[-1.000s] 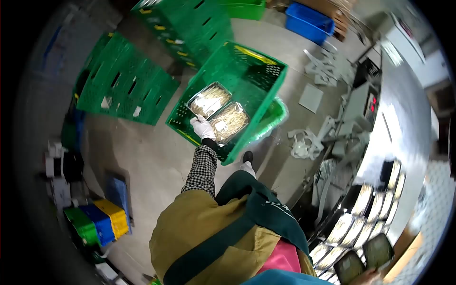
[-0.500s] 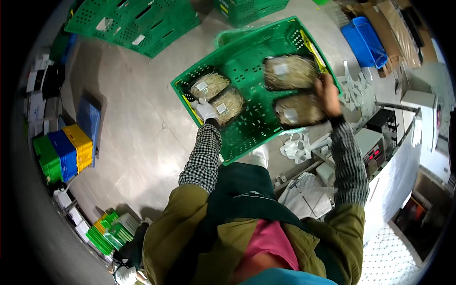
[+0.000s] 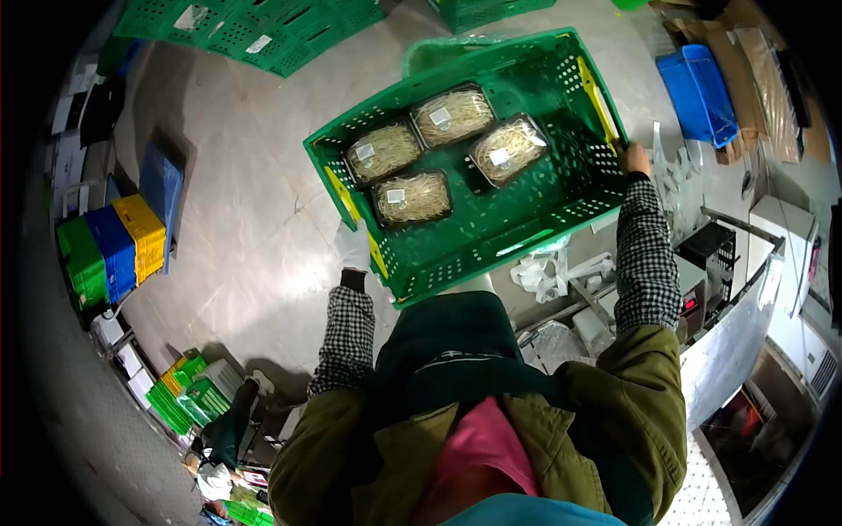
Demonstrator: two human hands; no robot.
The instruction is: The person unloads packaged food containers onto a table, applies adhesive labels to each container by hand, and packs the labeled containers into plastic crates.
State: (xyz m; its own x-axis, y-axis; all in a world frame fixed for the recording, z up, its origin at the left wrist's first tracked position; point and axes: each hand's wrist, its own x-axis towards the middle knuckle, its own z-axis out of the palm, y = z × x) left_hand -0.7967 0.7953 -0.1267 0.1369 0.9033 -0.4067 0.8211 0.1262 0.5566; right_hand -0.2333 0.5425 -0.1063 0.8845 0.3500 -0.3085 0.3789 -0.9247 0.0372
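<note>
A green perforated plastic crate point(image 3: 456, 276) with yellow end handles is held level in front of me. My left hand point(image 3: 353, 247), in a white glove, grips its left end near the yellow handle. My bare right hand point(image 3: 636, 160) is wrapped round the right end's rim. Inside lie several film-wrapped black trays of pale, thin strands that look like sprouts, each with a white label. One sprout tray point(image 3: 383, 152) is at the left, another point(image 3: 453, 115) at the back, a third point(image 3: 412, 197) nearer the front. A further tray point(image 3: 510, 151) sits tilted towards the middle.
Stacked green crates point(image 3: 254, 35) stand at the far left. A blue bin point(image 3: 697, 92) and cardboard point(image 3: 759, 83) are at right. White bags point(image 3: 544, 276) and a metal-topped bench point(image 3: 732, 342) are near my right side. Coloured crates point(image 3: 114, 254) stand left; a person point(image 3: 232, 430) is behind.
The two trays at the right moved left, towards the others. My right hand left them for the crate's right end. My left hand went from a tray to the left end.
</note>
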